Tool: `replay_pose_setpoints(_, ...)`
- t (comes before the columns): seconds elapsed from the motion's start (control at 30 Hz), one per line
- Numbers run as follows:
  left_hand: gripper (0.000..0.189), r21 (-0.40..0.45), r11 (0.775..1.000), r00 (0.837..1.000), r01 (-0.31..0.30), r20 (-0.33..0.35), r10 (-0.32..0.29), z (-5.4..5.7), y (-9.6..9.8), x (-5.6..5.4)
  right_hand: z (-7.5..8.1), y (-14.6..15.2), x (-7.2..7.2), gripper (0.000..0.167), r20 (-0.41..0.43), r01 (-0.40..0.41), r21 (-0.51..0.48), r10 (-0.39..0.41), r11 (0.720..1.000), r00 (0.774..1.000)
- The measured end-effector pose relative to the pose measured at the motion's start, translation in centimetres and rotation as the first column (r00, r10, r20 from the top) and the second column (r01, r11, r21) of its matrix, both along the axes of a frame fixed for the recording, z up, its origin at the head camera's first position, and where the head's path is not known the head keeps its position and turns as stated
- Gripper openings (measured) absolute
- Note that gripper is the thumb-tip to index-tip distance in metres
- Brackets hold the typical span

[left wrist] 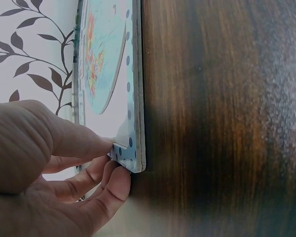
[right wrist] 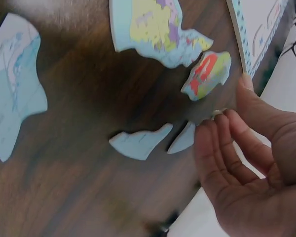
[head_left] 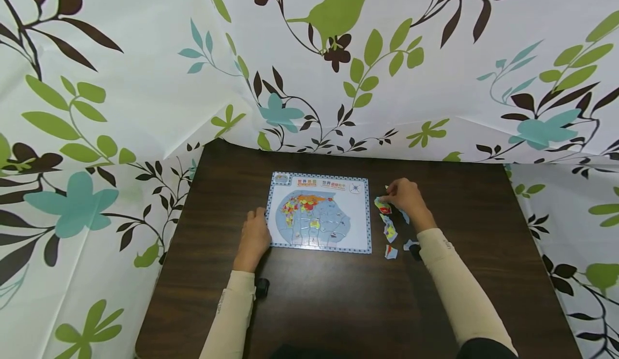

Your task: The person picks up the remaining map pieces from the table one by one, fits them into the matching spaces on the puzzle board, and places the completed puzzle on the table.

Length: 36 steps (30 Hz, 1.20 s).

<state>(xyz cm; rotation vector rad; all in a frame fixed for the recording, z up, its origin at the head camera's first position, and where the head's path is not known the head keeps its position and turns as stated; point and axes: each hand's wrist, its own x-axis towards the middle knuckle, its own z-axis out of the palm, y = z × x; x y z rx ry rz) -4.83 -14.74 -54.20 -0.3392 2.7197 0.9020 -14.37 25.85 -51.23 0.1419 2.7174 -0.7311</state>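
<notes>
A world map jigsaw board [head_left: 360, 214] with a dotted blue border lies on the dark table, its oval partly filled with pieces. My left hand [head_left: 254, 238] grips the board's left edge; in the left wrist view its thumb [left wrist: 91, 143] lies on the border near the corner. To the right of the board, my right hand [head_left: 408, 200] is over several loose jigsaw pieces [head_left: 389, 230]. Its fingertips touch a small pale piece [right wrist: 217, 113], mostly hidden, while the thumb stands apart. Near them lie a red and yellow piece [right wrist: 207, 74] and a pale blue piece [right wrist: 140, 143].
The brown wooden table [head_left: 329, 305] meets a white curtain [head_left: 159, 69] patterned with leaves and birds at the back and sides. A larger blue piece [right wrist: 19, 89] lies farther from the right hand. Each wrist wears a small black device [head_left: 261, 288].
</notes>
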Motion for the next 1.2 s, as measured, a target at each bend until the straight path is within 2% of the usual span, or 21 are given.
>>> replay_pose_setpoints(0.27,0.045,0.005,1.0,1.0,-0.007,-0.003,0.007,0.0,0.0,0.1,-0.7,-1.1,0.6,0.04,0.049,-0.058,0.111,0.053,0.992,0.997)
replay_pose_setpoints(0.4,0.044,0.013,1.0,1.0,-0.007,-0.01,0.007,-0.1,0.0,0.2,-0.8,-1.5,0.8,0.04,0.057,-0.064,0.13,0.057,0.989,0.997)
replay_pose_setpoints(0.63,0.043,0.022,1.0,1.0,-0.006,-0.02,0.006,0.0,0.1,0.2,-0.8,-1.3,0.9,0.037,0.057,-0.047,0.097,0.042,0.994,0.997)
replay_pose_setpoints(0.93,0.044,0.012,1.0,1.0,-0.01,-0.016,0.01,0.0,0.1,0.2,-0.6,-0.8,0.8,0.012,0.02,-0.06,0.016,0.059,0.998,0.998)
replay_pose_setpoints(1.2,0.044,0.021,1.0,1.0,-0.015,0.0,0.015,0.2,0.3,0.2,0.7,-1.3,0.4,0.006,-0.02,-0.049,-0.059,0.048,0.997,0.999)
